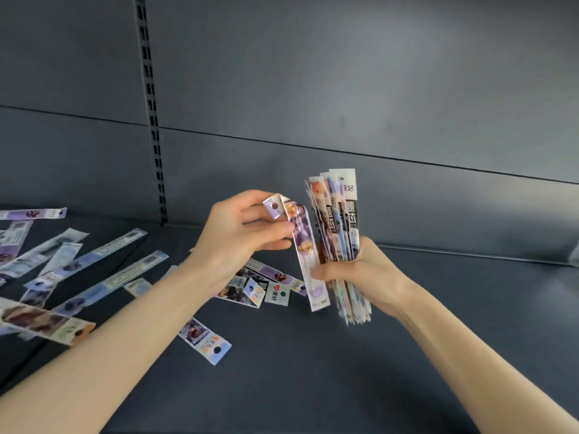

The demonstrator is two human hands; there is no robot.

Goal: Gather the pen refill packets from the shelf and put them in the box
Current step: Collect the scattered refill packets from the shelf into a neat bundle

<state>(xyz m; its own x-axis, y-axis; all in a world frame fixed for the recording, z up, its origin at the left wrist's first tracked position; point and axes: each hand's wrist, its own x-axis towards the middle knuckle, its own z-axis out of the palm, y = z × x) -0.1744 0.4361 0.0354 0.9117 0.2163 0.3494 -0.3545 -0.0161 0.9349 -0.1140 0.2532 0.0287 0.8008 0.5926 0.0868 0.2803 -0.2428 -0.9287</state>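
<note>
Nearest, one long, narrow printed packet (205, 341) with a punched hang-hole lies flat on the dark shelf (313, 371). Loose packets (94, 270) in purple, blue and white are scattered over the shelf's left side. Above the shelf, the left hand (238, 233), fingers curled, pinches the top of a purple packet (305, 255) set against the bundle (340, 211). The right hand (363, 274) grips that upright bundle at mid-length, thumb across the front. Behind stand the grey back panel (376, 89) and a slotted upright (152, 114).
</note>
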